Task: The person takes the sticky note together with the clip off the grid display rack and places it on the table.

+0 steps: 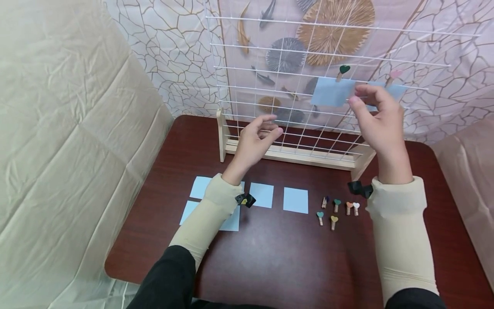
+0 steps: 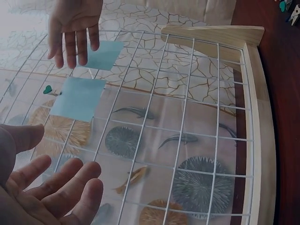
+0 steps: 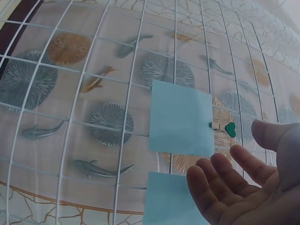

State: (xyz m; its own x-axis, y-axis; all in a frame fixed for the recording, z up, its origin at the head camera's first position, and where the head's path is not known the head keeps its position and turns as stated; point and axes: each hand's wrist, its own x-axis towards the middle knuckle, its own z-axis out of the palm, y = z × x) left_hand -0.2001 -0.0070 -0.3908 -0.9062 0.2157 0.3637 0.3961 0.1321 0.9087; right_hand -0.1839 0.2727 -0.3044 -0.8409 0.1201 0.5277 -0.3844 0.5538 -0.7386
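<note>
The right hand, empty with fingers loosely curved, is nearer, just beside the two blue notes pegged on the right of the rack; the left hand, equally empty and relaxed, hangs lower, left of them.

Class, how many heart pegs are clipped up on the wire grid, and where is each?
2: a green peg atop the left blue card and a pink peg atop the right blue card. The right hand might hide another.
</note>
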